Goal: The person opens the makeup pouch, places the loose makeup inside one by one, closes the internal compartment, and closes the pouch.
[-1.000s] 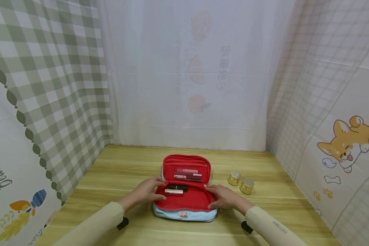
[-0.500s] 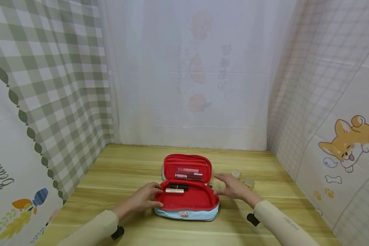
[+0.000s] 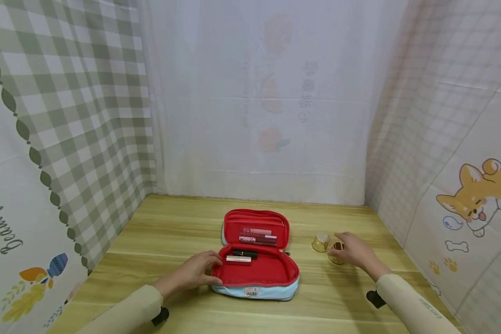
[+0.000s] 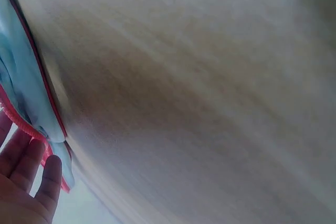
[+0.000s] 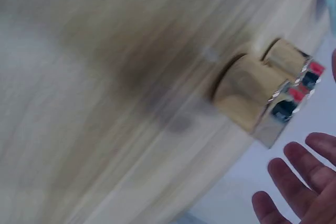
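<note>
An unzipped cosmetic bag (image 3: 271, 273), red inside and light blue outside, lies with its lid folded back. Inside its base are a gold-silver tube (image 3: 239, 259) and a dark tube (image 3: 245, 253). Tubes (image 3: 256, 239) show in the lid's pocket. My left hand (image 3: 196, 271) rests at the bag's left rim, fingers loosely spread, as the left wrist view shows too. Over the nearer of two gold jars stands my right hand (image 3: 355, 253), fingers apart; in the right wrist view the fingers are clear of this near jar (image 5: 249, 95). The other jar (image 3: 320, 242) is just left of it.
The bag and jars stand on a wood-grain table (image 3: 171, 222). A white curtain (image 3: 208, 139) hangs behind it. Checked cloth (image 3: 108, 111) closes off the left, and a cloth with a printed dog (image 3: 476, 195) the right.
My right hand has left the bag's right rim and moved right to the nearer gold jar. My left hand has shifted only slightly and stays at the left rim.
</note>
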`<act>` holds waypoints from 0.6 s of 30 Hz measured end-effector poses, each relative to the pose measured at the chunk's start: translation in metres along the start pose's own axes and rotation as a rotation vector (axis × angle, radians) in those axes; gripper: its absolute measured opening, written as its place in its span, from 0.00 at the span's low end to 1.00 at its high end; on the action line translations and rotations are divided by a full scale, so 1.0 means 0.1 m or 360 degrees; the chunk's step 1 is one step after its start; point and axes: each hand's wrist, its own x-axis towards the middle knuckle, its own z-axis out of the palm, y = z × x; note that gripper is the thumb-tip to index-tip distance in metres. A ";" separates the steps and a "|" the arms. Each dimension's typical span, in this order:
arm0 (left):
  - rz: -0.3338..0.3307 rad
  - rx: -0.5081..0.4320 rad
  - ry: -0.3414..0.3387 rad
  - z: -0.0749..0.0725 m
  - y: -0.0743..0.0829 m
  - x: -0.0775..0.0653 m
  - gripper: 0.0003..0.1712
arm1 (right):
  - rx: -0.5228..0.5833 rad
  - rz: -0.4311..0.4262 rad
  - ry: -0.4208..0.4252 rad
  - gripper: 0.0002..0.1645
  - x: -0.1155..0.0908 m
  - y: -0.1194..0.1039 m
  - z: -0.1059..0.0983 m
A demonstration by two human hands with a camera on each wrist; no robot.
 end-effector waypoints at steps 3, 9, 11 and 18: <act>0.0010 -0.0001 -0.0008 0.00 0.01 0.01 0.27 | -0.0008 0.0015 -0.0047 0.22 -0.03 0.06 0.01; 0.0023 0.0032 -0.0026 0.03 0.01 0.01 0.26 | 0.0032 -0.0047 -0.0051 0.14 -0.05 0.13 0.07; 0.0016 0.0045 -0.0028 0.04 0.00 0.01 0.26 | 0.0040 -0.0067 -0.0028 0.13 -0.06 0.15 0.09; -0.0020 0.0054 -0.0039 0.07 -0.04 0.01 0.26 | 0.0072 -0.0089 0.0047 0.11 -0.05 0.15 0.13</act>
